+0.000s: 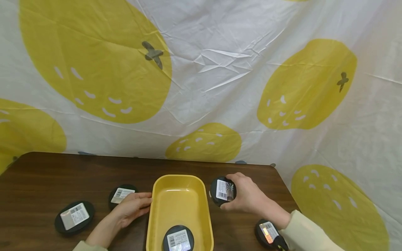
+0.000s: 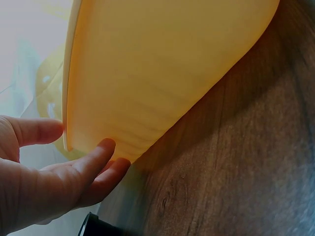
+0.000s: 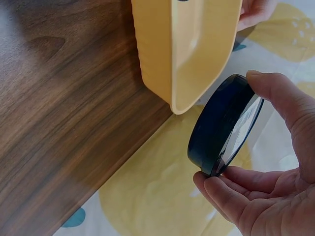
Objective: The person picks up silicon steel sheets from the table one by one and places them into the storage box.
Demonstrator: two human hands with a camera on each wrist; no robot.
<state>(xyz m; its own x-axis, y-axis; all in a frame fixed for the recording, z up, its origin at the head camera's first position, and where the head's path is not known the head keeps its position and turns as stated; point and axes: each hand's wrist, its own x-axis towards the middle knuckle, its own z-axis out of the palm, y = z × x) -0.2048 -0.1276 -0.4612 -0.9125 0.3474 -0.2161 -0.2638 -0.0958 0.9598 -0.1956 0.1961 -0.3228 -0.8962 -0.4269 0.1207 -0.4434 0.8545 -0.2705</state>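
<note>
Curtained-off tabletop workspace: 1 wood-grain table (image 1: 31,181) against hanging fruit-print cloth (image 1: 213,31).

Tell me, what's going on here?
A person's right grip holds a disc up off the table, just right of a tray. Their left grip touches the tray's left side. A second disc lies in the tray, a third and fourth on the table to its left, and a fifth near the right sleeve.
</note>
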